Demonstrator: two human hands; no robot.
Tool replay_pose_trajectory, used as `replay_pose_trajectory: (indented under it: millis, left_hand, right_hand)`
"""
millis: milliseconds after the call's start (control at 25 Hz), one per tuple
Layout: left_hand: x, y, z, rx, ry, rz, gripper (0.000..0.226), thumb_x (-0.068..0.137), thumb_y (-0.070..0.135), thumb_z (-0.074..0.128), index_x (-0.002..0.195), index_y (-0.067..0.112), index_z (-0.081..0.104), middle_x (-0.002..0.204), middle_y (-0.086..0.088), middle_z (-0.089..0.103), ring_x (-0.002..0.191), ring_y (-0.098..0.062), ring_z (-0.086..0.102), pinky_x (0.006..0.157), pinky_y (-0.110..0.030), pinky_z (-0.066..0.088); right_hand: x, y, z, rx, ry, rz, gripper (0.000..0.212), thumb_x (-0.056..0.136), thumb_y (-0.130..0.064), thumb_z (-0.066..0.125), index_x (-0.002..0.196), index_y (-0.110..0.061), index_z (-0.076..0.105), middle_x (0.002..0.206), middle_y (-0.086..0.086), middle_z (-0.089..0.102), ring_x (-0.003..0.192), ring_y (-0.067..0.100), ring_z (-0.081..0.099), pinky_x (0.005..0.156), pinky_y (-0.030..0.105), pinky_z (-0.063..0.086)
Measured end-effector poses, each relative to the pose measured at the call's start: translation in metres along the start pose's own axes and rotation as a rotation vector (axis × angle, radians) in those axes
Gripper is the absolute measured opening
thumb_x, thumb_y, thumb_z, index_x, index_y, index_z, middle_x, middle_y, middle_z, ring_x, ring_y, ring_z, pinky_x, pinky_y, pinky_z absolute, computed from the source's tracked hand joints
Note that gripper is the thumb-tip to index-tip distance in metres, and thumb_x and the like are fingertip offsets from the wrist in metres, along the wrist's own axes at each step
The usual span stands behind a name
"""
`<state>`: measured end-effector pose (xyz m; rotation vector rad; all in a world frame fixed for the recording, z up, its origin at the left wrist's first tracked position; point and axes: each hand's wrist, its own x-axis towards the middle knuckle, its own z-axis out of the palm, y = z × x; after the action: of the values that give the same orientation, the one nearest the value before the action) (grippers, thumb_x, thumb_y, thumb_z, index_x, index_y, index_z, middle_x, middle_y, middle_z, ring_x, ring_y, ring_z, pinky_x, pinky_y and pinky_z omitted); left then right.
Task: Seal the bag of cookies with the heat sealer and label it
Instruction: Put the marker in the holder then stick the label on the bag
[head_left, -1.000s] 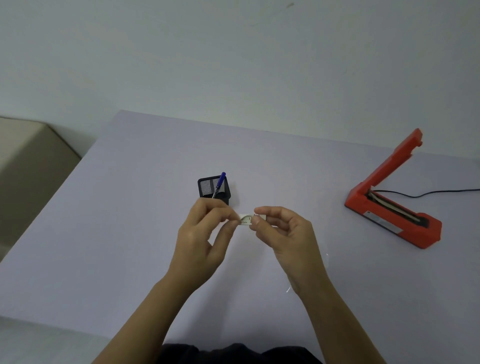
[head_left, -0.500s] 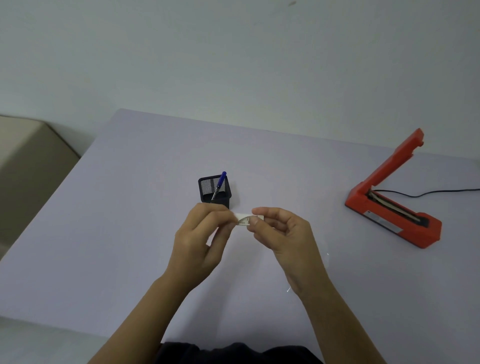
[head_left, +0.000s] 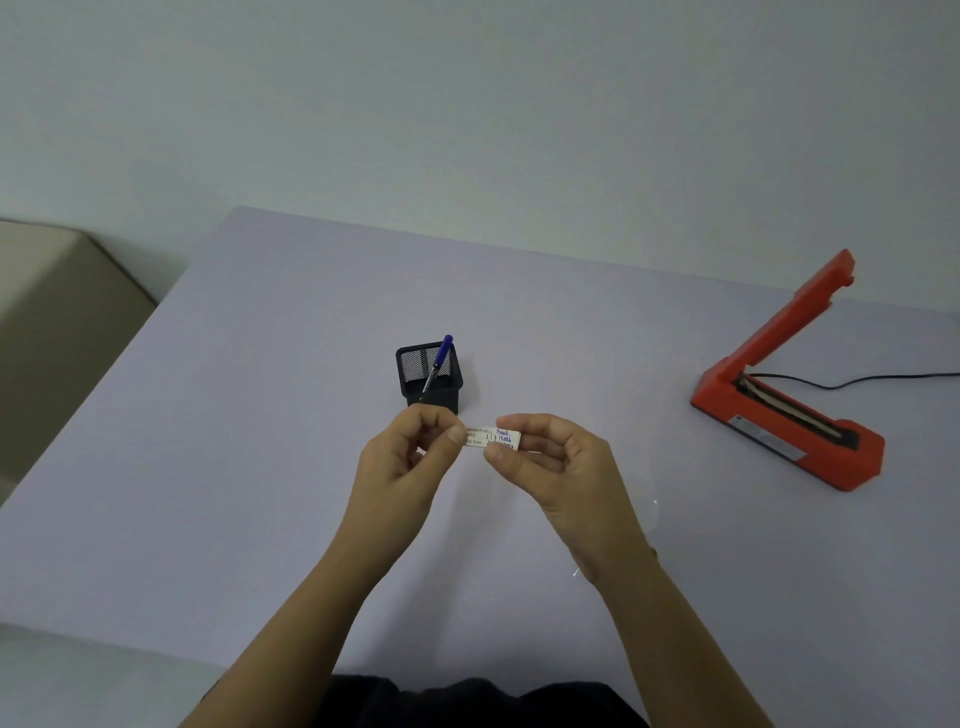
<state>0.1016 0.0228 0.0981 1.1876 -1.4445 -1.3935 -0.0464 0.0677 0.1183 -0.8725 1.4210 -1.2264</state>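
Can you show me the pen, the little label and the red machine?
pen (head_left: 441, 358): head view, its blue barrel.
label (head_left: 491, 438): head view, middle of its written face.
heat sealer (head_left: 860, 454): head view, its red base.

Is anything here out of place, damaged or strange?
Nothing looks damaged or spilled. The heat sealer stands open, the pen leans in the mesh holder, and the left hand and right hand pinch the label. No cookie bag is plainly visible.

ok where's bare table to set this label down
Widest bare patch: the lilac table left of the black mesh pen cup. Another lies between that cup and the red open heat sealer. Tightest is the centre, where the left hand and right hand pinch the white label near the cup.
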Motion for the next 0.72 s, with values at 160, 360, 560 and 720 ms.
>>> replay_pose_trajectory:
  millis: [160, 360, 560, 720]
  left_hand:
    - [-0.001, -0.004, 0.000, -0.022, 0.028, -0.058, 0.007, 0.086, 0.025, 0.059, 0.082, 0.022, 0.065, 0.076, -0.001, 0.063, 0.070, -0.007, 0.053, 0.066, -0.020, 0.048]
    - [0.005, -0.009, -0.002, -0.007, 0.031, -0.117, 0.014, 0.093, 0.013, 0.051, 0.086, 0.016, 0.063, 0.074, 0.005, 0.065, 0.063, 0.001, 0.057, 0.059, -0.008, 0.044]
    - [0.013, -0.019, -0.004, 0.100, -0.012, -0.183, 0.016, 0.096, 0.024, 0.043, 0.085, 0.026, 0.055, 0.077, 0.006, 0.072, 0.069, 0.001, 0.063, 0.058, -0.005, 0.044]
    - [0.022, -0.026, -0.007, 0.160, -0.010, -0.219, 0.015, 0.096, 0.024, 0.043, 0.086, 0.026, 0.053, 0.081, 0.006, 0.072, 0.073, -0.001, 0.065, 0.062, -0.004, 0.045]
  right_hand:
    - [0.003, 0.007, 0.003, -0.063, -0.024, -0.017, 0.021, 0.074, -0.014, 0.075, 0.090, -0.024, 0.067, 0.086, -0.008, 0.072, 0.080, 0.006, 0.070, 0.068, 0.013, 0.053]
    - [0.011, 0.018, 0.005, -0.143, -0.028, -0.029, 0.021, 0.074, -0.019, 0.074, 0.090, -0.030, 0.065, 0.087, -0.011, 0.071, 0.080, 0.004, 0.070, 0.069, 0.013, 0.053]
    - [0.023, 0.029, 0.007, -0.231, -0.038, -0.043, 0.023, 0.075, -0.019, 0.074, 0.095, -0.025, 0.065, 0.086, -0.015, 0.069, 0.079, -0.002, 0.069, 0.068, 0.009, 0.052]
    - [0.038, 0.036, 0.006, -0.292, -0.053, -0.044, 0.026, 0.076, -0.018, 0.074, 0.101, -0.019, 0.068, 0.089, -0.009, 0.071, 0.079, 0.003, 0.070, 0.071, 0.014, 0.054]
